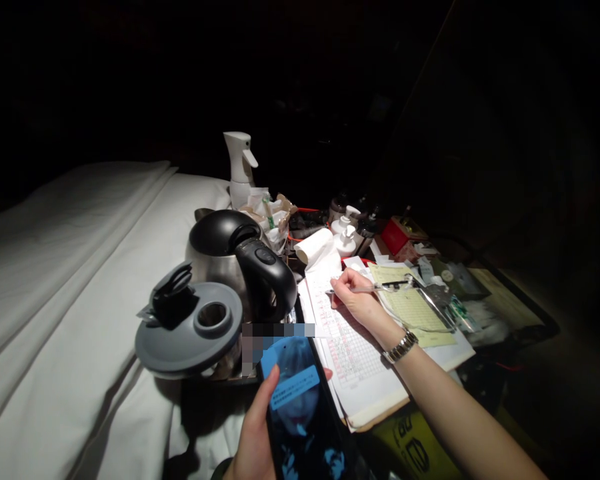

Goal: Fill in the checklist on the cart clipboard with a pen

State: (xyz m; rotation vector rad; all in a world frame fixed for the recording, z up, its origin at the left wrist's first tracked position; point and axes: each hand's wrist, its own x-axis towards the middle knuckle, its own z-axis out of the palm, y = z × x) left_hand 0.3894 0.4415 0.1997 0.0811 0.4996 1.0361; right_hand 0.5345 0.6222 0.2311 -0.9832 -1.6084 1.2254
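Closest to the camera, the left hand [255, 433] wraps around a dark smartphone [303, 407], thumb against its left edge and a fingertip showing at its right edge; the lit screen faces up, showing blue panels. Part of the picture just above the phone is blurred out.

Farther out, the right hand [357, 300], with a metal wristwatch [401, 347] on its wrist, is closed around a pen [375, 287] that lies nearly level, pointing right. This hand rests on a white gridded form [350, 347], the top sheet of a thick paper pad. A yellow form [413, 310] lies just right of the hand, partly on the pad, touching a metal clip [433, 297].

Left of the pad stands a steel electric kettle [240, 263] with a black handle, and in front of it a grey round lid [190, 330] with a hole in it. Behind the kettle are a white spray bottle [240, 163], crumpled wrappers, a paper roll [314, 245] and small pump bottles [346, 235]. White bed linen [65, 280] fills the left side. Everything beyond is too dark to make out.
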